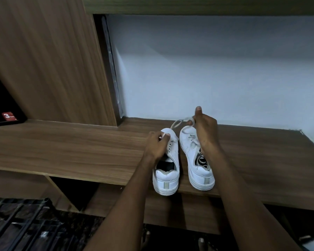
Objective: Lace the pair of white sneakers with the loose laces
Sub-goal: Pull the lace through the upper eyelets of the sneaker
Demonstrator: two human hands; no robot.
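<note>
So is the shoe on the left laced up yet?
Not yet. The left sneaker shows bare eyelets with no lace crossing them, while the left hand pinches one end of the lace at its toe.

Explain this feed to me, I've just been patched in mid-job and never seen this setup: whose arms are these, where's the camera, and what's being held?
There is no machine here: a person works bare-handed, and the one picture comes from a camera worn on their head, looking forward and down. Two white low-top sneakers stand side by side, heels toward the camera, on a brown wood-grain shelf. The left hand pinches one end of a white flat lace over the left sneaker. The right hand holds the lace raised above the right sneaker, which seems partly laced. Behind is a pale wall.
</note>
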